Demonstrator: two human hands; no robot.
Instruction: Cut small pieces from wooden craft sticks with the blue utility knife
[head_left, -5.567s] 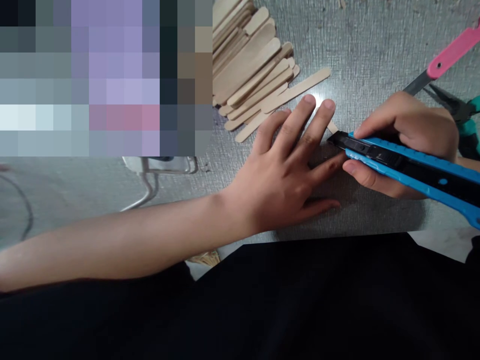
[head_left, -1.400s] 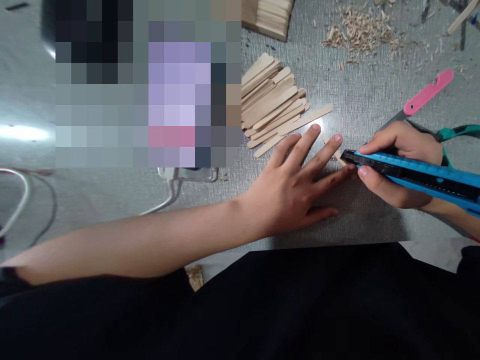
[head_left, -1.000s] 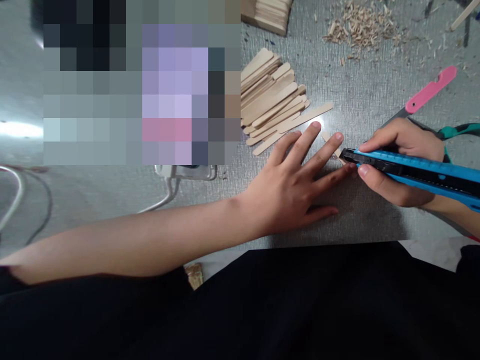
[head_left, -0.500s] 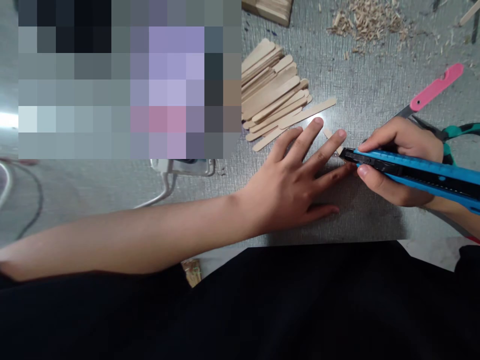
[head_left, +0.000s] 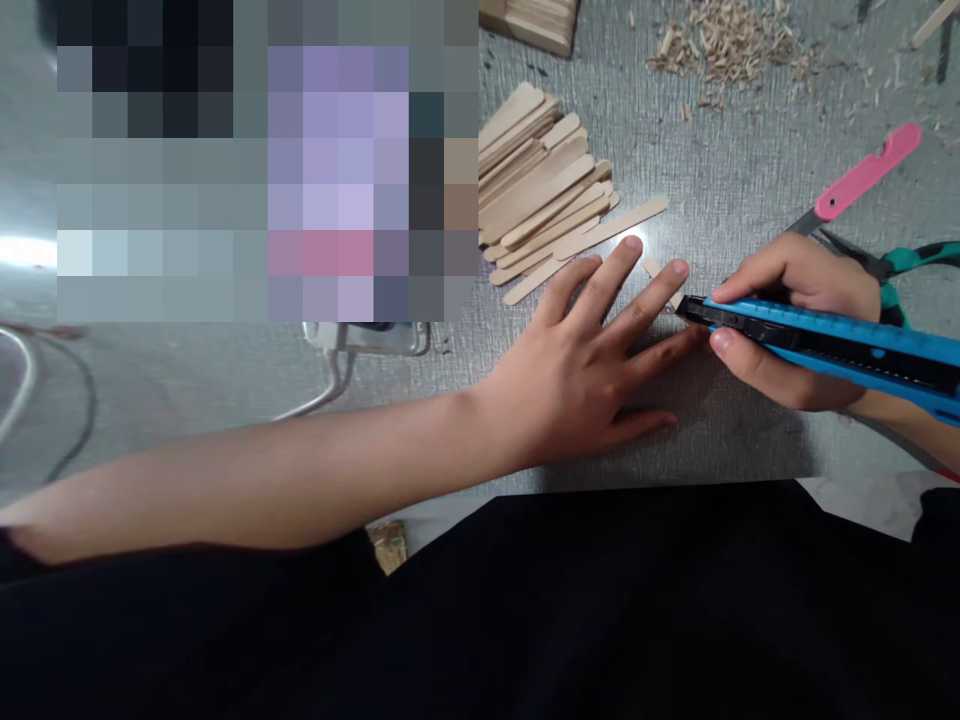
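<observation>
My left hand lies palm down on the grey table with its fingers spread. Under its fingers is a popsicle stick, of which only a short piece shows near the fingertips. A blue box cutter is gripped in my right hand, thumb and fingers pressed on its two sides. The black front end of the cutter meets the stick beside my left index finger; the blade tip itself is too small to make out. Just beyond my left fingers lies another loose popsicle stick.
A pile of popsicle sticks lies beyond my left hand, with a stacked bundle farther back. Wood chips are heaped at the top. A pink folding knife and green-handled pliers lie near my right hand. A white cable is at left.
The view has shifted slightly. Both hands, the box cutter and the stick keep nearly the same places relative to each other.
</observation>
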